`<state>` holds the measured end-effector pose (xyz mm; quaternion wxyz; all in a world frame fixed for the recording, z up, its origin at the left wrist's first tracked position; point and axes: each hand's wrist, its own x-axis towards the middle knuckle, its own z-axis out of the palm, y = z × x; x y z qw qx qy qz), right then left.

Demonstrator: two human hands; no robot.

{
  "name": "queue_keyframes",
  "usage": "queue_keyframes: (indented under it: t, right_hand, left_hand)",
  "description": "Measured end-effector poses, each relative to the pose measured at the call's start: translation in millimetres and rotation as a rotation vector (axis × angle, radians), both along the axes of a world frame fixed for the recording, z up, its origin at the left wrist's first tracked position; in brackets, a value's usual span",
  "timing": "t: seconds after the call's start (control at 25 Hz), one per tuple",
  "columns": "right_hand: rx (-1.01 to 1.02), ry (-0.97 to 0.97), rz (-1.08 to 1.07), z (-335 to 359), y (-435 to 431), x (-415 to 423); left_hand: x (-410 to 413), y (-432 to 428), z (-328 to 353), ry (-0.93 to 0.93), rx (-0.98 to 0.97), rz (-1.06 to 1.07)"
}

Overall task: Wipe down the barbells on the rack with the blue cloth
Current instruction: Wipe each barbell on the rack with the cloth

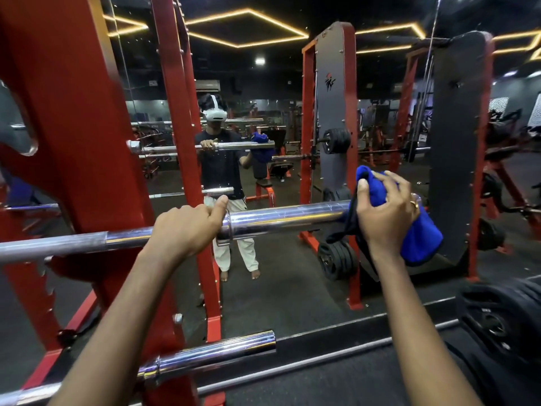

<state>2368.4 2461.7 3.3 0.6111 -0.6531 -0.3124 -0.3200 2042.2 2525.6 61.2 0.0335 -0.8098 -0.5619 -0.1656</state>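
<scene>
Progress looks partial: the red rack (73,127) on the left carries at least two chrome bars, and only the upper barbell (287,218) is being worked. The job stands at its end sleeve; the lower barbell (210,356) has neither hand on it and, I judge, is yet to be done. Whether the upper bar's long shaft has been wiped cannot be told. The left hand (187,230) is wrapped around the upper bar just inside its collar, steadying it. The right hand (383,218) is clenched on the blue cloth (421,235), which is bunched over the sleeve's far tip and hangs below it. A wall mirror (263,112) stands behind the rack and a black weight plate (497,320) sits low on the right. The rack's upright crowds the bar's left stretch and could hamper a full-length pass.
</scene>
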Motion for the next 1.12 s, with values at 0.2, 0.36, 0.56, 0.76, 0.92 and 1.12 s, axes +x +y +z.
queue_keyframes:
  t: [0.2,0.36,0.56,0.76,0.92,1.12]
  right_hand:
    - [-0.104,-0.163,0.04,9,12,-76]
    - [-0.146,-0.424,0.273,-7,19,-143]
    - [-0.07,-0.643,0.254,-32,4,-43]
    - [0.188,-0.107,0.015,-31,3,32]
    - [0.376,0.184,0.066,-21,15,21]
    - [0.107,0.012,0.126,-24,11,-80]
  left_hand:
    - [-11,-1,-31,-0.138,0.403,-0.201]
    - [-25,5,-65,-0.086,0.598,-0.336]
    - [-25,7,-72,-0.121,0.611,-0.305]
    - [-23,4,-71,-0.16,0.595,-0.328]
    - [-18,0,-63,-0.086,0.58,-0.267]
    - [-6,-6,-34,-0.109,0.361,-0.162]
